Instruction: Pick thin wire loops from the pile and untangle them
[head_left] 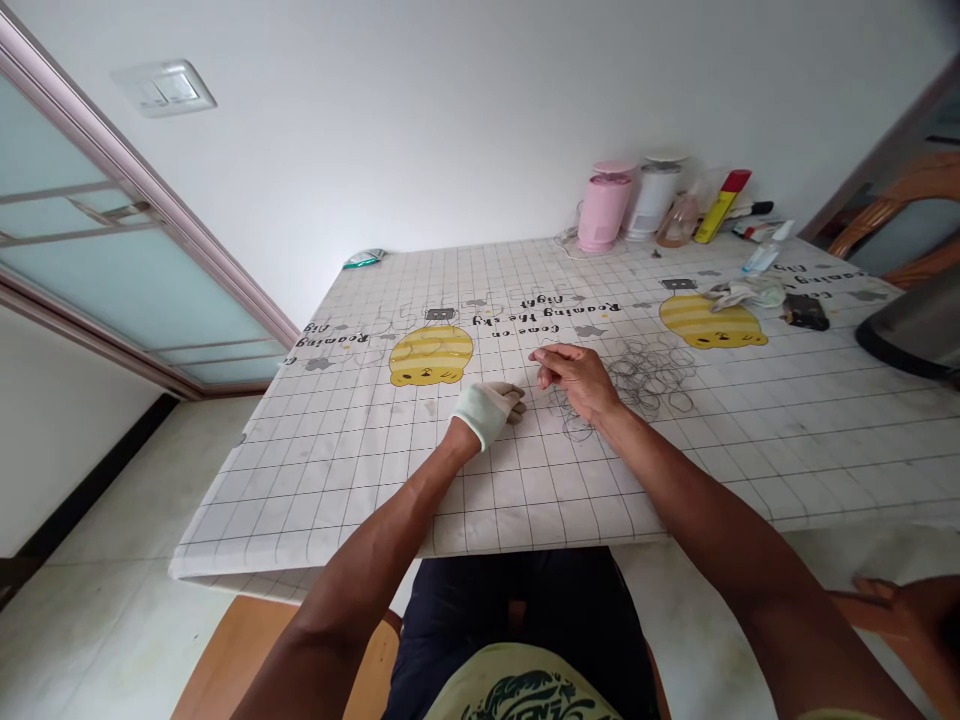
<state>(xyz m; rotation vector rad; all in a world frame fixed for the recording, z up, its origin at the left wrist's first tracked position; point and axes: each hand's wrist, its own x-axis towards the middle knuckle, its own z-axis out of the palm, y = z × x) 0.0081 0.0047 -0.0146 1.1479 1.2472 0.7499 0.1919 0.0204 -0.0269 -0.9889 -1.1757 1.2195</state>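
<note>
A pale glove covers my left hand (491, 409), which rests low over the table with its fingers curled together; whatever they pinch, if anything, is too small to see. My bare right hand (576, 377) is just to the right, thumb and index finger drawn close, and nothing can be made out between them. Beside and partly beneath the right hand lies a loose tangle of thin dark wire-like rings (651, 377). The checked tablecloth (510, 500) under both hands bears printed yellow bears and lettering.
At the back stand a pink device (604, 210), a white device (655, 200), a pinkish bottle (679, 220) and a yellow-red can (721, 207). Rightward are a spray bottle (768, 249), crumpled gloves (750, 293), a black item (806, 312) and a metal vessel (915, 325). A green packet (364, 259) lies back left.
</note>
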